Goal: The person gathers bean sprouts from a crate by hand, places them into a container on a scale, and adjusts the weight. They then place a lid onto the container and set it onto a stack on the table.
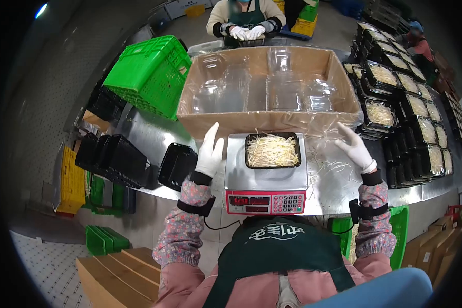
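A black plastic tray of bean sprouts (272, 151) rests on the steel plate of a red digital scale (266, 180), whose lit display seems to read 0.250. Just left of the scale, my left hand (209, 156) in a white glove is raised with thumb and fingers apart, holding nothing. Further off on the right side, my right hand (357, 150), gloved too, is spread open over the steel table, near loose sprouts (336, 165). Neither hand touches the tray.
Beyond the scale stands a cardboard box (272, 119) of clear plastic lids (287, 92). Black trays (177, 163) and a green crate (148, 72) are at left. Stacked filled trays (418, 105) crowd the right. Across the table, a person's gloved hands (247, 33) hover by a black tray.
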Available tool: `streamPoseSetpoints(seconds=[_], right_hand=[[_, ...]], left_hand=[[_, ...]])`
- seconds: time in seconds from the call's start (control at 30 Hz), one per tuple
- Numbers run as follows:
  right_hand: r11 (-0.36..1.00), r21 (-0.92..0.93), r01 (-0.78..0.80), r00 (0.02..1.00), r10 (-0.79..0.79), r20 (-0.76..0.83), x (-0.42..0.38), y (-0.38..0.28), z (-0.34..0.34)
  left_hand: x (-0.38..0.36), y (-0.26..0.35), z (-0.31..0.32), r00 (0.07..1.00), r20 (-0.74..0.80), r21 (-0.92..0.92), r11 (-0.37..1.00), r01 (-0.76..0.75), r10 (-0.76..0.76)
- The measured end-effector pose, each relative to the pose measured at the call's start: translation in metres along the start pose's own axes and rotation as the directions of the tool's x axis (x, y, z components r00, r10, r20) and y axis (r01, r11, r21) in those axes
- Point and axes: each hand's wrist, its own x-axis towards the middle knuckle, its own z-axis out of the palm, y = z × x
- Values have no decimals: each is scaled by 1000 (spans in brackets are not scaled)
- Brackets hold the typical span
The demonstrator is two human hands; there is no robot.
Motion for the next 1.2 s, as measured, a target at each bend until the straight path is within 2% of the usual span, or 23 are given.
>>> streamPoseSetpoints(seconds=[0.07,0.13,0.2,0.27,0.3,0.33,0.37,0.4,0.43,0.47,0.57,0.6,0.67,0.73,0.77,0.8,0.87,0.93,0.97,1.0,1.07,1.1,1.2], right_hand=[[997,44,-58,998,59,-24,1,-9,3],[999,44,8,1000,-7,-31,10,-26,29],[959,-135,249,967,-253,-13,25,-31,69],[942,-120,312,949,-316,-11,31,-51,116],[936,-171,307,951,-307,32,34,-53,135],[960,-192,203,978,-188,94,36,-61,149],[926,-323,194,978,-159,133,43,-34,171],[927,-348,138,984,-87,158,37,-31,183],[911,-378,163,981,-108,162,35,-20,195],[910,-378,172,977,-107,187,37,-10,203],[963,-252,96,919,12,394,39,-34,184],[981,-178,73,866,26,500,38,-55,167],[954,-170,246,892,-154,425,47,-71,147],[952,-83,293,940,-272,205,74,-77,144],[937,-203,286,951,-252,178,85,-85,145],[874,-294,387,921,-347,178,102,-72,156],[717,-340,609,791,-515,331,126,-38,188],[530,-437,727,674,-425,605,128,1,220],[464,-492,737,673,-444,591,124,20,232],[394,-551,735,677,-457,577,117,35,235],[537,-577,615,788,-408,461,87,29,201],[586,-612,531,847,-374,377,74,36,181],[550,-809,207,975,-182,126,37,56,114]], left_hand=[[5,4,4,1000,2,45,999,-11,11],[14,39,26,993,86,-45,996,80,-76],[16,39,69,973,151,177,964,-199,174],[9,48,112,933,259,388,857,-338,250],[4,48,124,916,352,406,851,-332,190],[-1,45,135,889,440,423,843,-333,131],[-7,34,148,878,466,438,833,-339,112],[-16,33,151,915,379,521,785,-336,140],[-21,20,158,913,370,501,790,-353,172],[-22,10,163,909,363,480,795,-371,205],[-24,58,119,890,457,422,881,-214,-3],[-36,37,119,919,378,346,904,-253,112],[-47,51,91,890,455,435,866,-247,25],[-57,50,75,896,443,402,885,-234,36],[-62,48,68,895,445,404,883,-240,40],[-64,49,63,893,449,420,873,-247,37],[-68,48,58,896,444,421,877,-234,26],[-68,49,56,889,458,427,874,-230,10],[-68,49,55,891,453,424,878,-222,6],[-68,48,55,891,454,414,884,-219,9],[-67,52,54,894,448,430,882,-191,-24],[-70,47,56,893,449,432,883,-185,-32],[-67,47,60,895,442,448,879,-164,-57]])
